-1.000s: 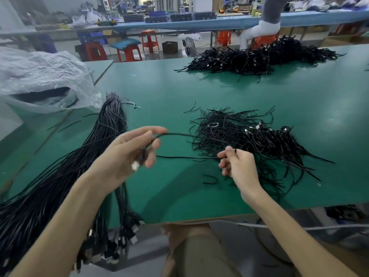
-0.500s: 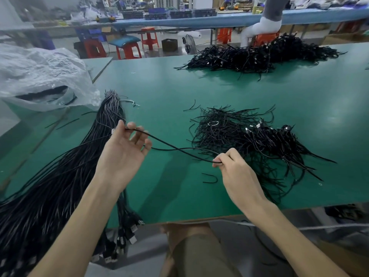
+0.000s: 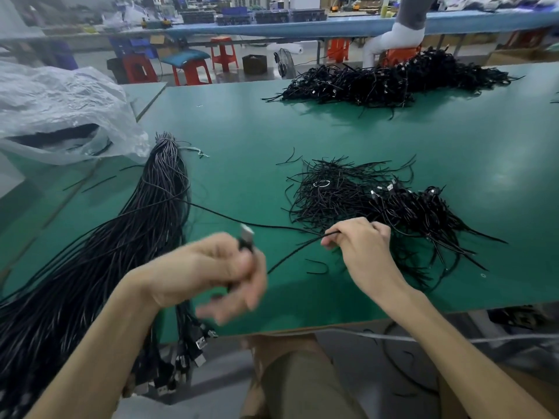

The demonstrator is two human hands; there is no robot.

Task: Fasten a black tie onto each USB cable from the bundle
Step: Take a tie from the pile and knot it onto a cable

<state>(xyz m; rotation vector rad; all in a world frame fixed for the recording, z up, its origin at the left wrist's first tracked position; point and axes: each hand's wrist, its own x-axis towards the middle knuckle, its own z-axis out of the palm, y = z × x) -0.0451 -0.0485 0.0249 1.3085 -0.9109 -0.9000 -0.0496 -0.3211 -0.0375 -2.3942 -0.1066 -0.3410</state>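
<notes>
A green worktable (image 3: 242, 131) fills the view, with red stools (image 3: 193, 71) and a blue-edged bench (image 3: 332, 25) in the workshop beyond it. To the outside of the left hand lies a long bundle (image 3: 121, 252) of black cables, its plugs hanging over the near edge. A crumpled clear plastic bag (image 3: 60, 110) sits beyond the bundle. Far ahead of the right hand is a large black heap (image 3: 378, 83). A smaller pile of black ties (image 3: 348, 192) lies just past its knuckles.

The left hand (image 3: 211, 267), blurred by motion, has its fingers curled around the plug end (image 3: 246, 235) of one USB cable (image 3: 227, 217). The right hand (image 3: 360, 246), palm down, pinches the same cable between thumb and fingertips. From that pinch one strand runs back to the bundle and another slants toward the left hand.

Half a second ago the left hand was raised beside the bundle, fingers loose. It has since dropped toward the body and closed; the right hand has barely moved.
</notes>
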